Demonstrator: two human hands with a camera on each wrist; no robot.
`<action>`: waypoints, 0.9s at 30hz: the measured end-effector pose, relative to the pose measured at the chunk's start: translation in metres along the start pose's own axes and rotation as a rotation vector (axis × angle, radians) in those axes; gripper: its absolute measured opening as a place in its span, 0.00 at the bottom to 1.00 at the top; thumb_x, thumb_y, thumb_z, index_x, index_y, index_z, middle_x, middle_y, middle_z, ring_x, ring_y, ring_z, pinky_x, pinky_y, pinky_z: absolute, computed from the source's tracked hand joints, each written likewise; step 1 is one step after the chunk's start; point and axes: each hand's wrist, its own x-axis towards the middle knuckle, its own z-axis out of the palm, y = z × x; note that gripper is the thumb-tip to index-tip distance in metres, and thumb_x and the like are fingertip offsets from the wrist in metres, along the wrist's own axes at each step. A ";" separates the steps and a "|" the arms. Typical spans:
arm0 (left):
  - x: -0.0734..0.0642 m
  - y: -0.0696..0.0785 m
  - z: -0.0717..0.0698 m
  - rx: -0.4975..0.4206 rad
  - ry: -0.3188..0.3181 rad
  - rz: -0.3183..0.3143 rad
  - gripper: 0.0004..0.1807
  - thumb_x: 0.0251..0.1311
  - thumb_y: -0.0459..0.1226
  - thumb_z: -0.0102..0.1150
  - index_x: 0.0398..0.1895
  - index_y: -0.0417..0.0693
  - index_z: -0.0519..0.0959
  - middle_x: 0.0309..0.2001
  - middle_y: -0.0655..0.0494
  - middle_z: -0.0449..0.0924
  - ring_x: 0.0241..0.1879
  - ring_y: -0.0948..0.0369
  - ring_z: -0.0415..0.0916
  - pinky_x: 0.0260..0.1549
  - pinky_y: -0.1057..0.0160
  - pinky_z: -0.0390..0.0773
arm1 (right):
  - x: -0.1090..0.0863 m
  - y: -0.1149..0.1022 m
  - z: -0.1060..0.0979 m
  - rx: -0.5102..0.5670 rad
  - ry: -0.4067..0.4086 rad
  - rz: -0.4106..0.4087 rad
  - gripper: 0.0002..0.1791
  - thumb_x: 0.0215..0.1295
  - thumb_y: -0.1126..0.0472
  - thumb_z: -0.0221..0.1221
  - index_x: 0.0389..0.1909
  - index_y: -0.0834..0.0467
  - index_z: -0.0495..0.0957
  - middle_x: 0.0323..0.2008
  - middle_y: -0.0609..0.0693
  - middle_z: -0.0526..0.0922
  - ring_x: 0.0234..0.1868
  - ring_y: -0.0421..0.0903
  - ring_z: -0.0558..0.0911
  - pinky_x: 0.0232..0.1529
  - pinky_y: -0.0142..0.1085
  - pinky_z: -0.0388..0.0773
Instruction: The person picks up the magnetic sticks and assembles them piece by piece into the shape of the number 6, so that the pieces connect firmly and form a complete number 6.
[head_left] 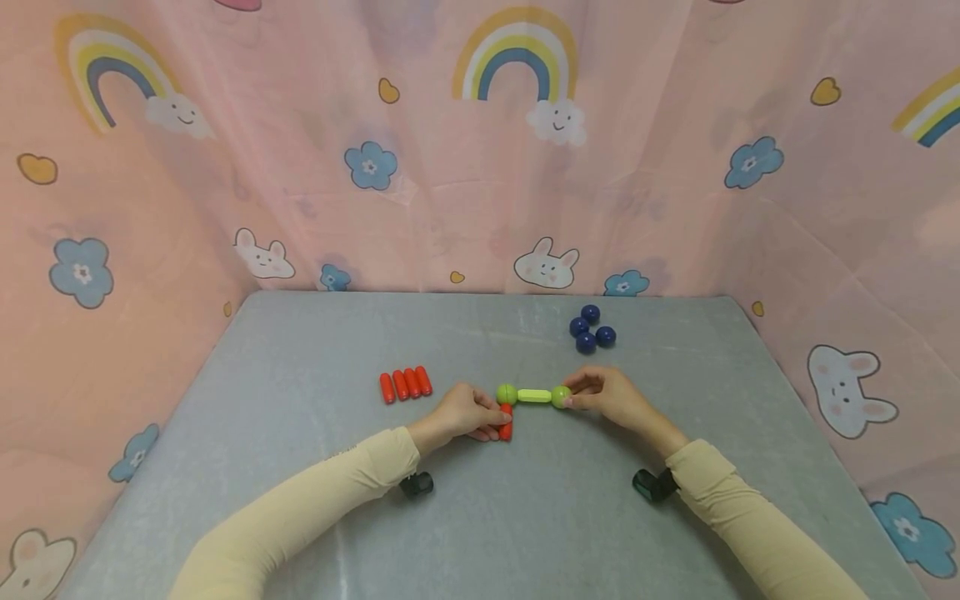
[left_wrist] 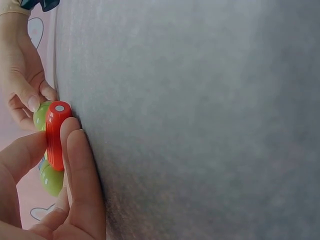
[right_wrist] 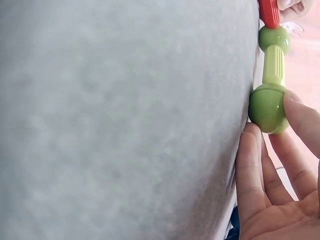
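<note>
My left hand (head_left: 474, 412) pinches a red rod (head_left: 506, 423) between thumb and fingers. The rod's far end meets a green ball (head_left: 507, 393), and its near end, with a pale round dot, shows in the left wrist view. From that ball a light green ridged rod (head_left: 535, 396) runs right to a second green ball (head_left: 560, 397). My right hand (head_left: 611, 395) holds this second ball, thumb on one side and fingers on the other, as the right wrist view shows. The pieces form an L low over the grey table.
Several red rods (head_left: 406, 383) lie side by side on the grey table (head_left: 315, 342), left of my left hand. Beyond my right hand sits a cluster of dark blue balls (head_left: 586, 342). A pink patterned curtain (head_left: 450, 217) encloses the back and sides.
</note>
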 end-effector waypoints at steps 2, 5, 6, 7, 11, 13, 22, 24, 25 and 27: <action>0.000 0.000 0.000 0.000 0.000 0.000 0.09 0.57 0.36 0.70 0.34 0.38 0.86 0.23 0.53 0.86 0.19 0.67 0.81 0.25 0.67 0.84 | 0.001 0.000 -0.001 -0.008 -0.009 0.002 0.20 0.60 0.56 0.69 0.50 0.62 0.81 0.45 0.59 0.86 0.40 0.41 0.84 0.39 0.29 0.80; 0.000 0.000 0.000 -0.002 -0.001 -0.001 0.09 0.57 0.36 0.70 0.35 0.38 0.86 0.23 0.53 0.86 0.19 0.67 0.81 0.25 0.67 0.84 | 0.002 -0.001 -0.003 -0.016 -0.030 0.001 0.20 0.60 0.56 0.69 0.51 0.62 0.81 0.44 0.59 0.86 0.40 0.41 0.83 0.38 0.29 0.80; 0.000 0.000 0.000 -0.002 -0.003 -0.001 0.09 0.57 0.36 0.70 0.35 0.38 0.86 0.23 0.53 0.86 0.19 0.67 0.81 0.25 0.67 0.84 | 0.003 -0.001 -0.005 -0.011 -0.040 -0.003 0.21 0.60 0.56 0.69 0.51 0.62 0.81 0.45 0.59 0.86 0.40 0.40 0.84 0.38 0.29 0.81; 0.001 -0.001 0.000 -0.004 -0.003 -0.001 0.09 0.56 0.36 0.70 0.35 0.38 0.86 0.23 0.54 0.86 0.20 0.67 0.81 0.25 0.67 0.84 | 0.003 -0.001 -0.006 -0.009 -0.050 -0.006 0.21 0.60 0.56 0.69 0.51 0.63 0.81 0.45 0.59 0.86 0.40 0.40 0.83 0.39 0.29 0.81; 0.001 -0.001 0.000 -0.005 -0.005 0.000 0.09 0.56 0.36 0.70 0.35 0.38 0.86 0.22 0.55 0.85 0.20 0.67 0.81 0.25 0.68 0.83 | 0.007 0.000 -0.015 0.001 -0.059 -0.038 0.22 0.62 0.57 0.67 0.53 0.64 0.79 0.47 0.62 0.85 0.40 0.38 0.84 0.40 0.29 0.82; 0.001 -0.002 0.000 -0.006 -0.003 -0.001 0.09 0.56 0.36 0.70 0.35 0.38 0.86 0.22 0.55 0.85 0.20 0.67 0.81 0.25 0.68 0.83 | 0.009 0.001 -0.023 -0.014 -0.032 -0.061 0.22 0.63 0.57 0.67 0.54 0.64 0.79 0.48 0.62 0.85 0.41 0.38 0.83 0.41 0.29 0.81; 0.002 -0.003 0.000 -0.013 -0.011 0.007 0.09 0.56 0.36 0.70 0.35 0.38 0.86 0.22 0.54 0.86 0.20 0.67 0.81 0.25 0.68 0.84 | 0.021 0.009 -0.064 -0.122 0.232 -0.057 0.23 0.67 0.49 0.63 0.56 0.59 0.80 0.52 0.58 0.85 0.42 0.31 0.78 0.44 0.27 0.76; 0.002 -0.002 0.000 -0.015 -0.012 0.008 0.09 0.56 0.36 0.70 0.35 0.37 0.86 0.23 0.54 0.86 0.20 0.67 0.81 0.25 0.67 0.84 | 0.025 0.014 -0.071 -0.138 0.277 -0.042 0.23 0.66 0.48 0.63 0.56 0.58 0.80 0.53 0.58 0.84 0.42 0.30 0.77 0.43 0.26 0.76; 0.002 -0.002 0.000 -0.015 -0.012 0.007 0.09 0.56 0.36 0.70 0.35 0.37 0.86 0.23 0.53 0.86 0.20 0.67 0.81 0.26 0.67 0.84 | 0.028 0.016 -0.074 -0.143 0.292 -0.036 0.23 0.66 0.48 0.63 0.57 0.58 0.80 0.54 0.58 0.84 0.42 0.31 0.77 0.44 0.26 0.76; 0.002 -0.002 -0.001 -0.013 -0.008 0.007 0.09 0.56 0.36 0.70 0.35 0.37 0.86 0.23 0.53 0.86 0.20 0.67 0.81 0.26 0.67 0.84 | 0.032 0.020 -0.079 -0.149 0.309 -0.024 0.24 0.66 0.48 0.63 0.58 0.56 0.80 0.54 0.58 0.84 0.44 0.34 0.79 0.45 0.29 0.78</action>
